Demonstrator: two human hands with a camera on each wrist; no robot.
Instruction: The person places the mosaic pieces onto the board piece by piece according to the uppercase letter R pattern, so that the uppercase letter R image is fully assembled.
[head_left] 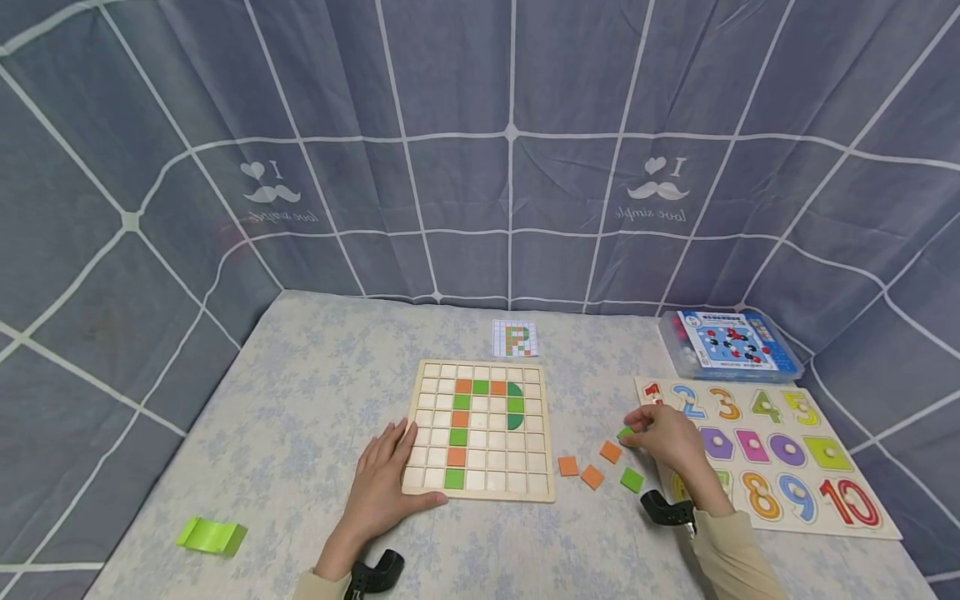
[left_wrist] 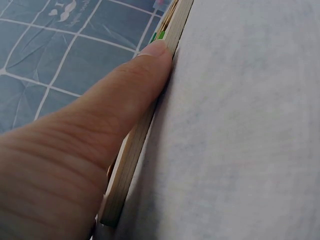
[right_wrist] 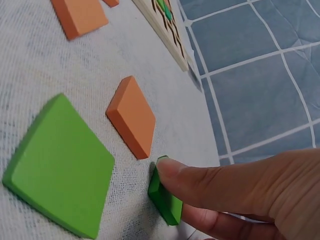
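Note:
A wooden grid board (head_left: 495,490) lies on the table with green and orange square tiles and two dark green rounded pieces set in its cells. My left hand (head_left: 381,479) rests at the board's near left corner, fingers extended along the left side and thumb against the front edge; the thumb (left_wrist: 125,95) shows close up in the left wrist view. Right of the board, my right hand (head_left: 670,437) pinches a green tile (right_wrist: 165,195) between thumb and fingers. Near it lie another green tile (head_left: 632,479) and three orange tiles, one of them (right_wrist: 132,117) closest to the held tile.
A pattern card (head_left: 515,338) lies behind the board. To the right is a number puzzle board (head_left: 813,527), partly under my right forearm, with a plastic box (head_left: 727,346) behind it. A bright green curved block (head_left: 212,536) sits at the left front. Patterned curtain surrounds the table.

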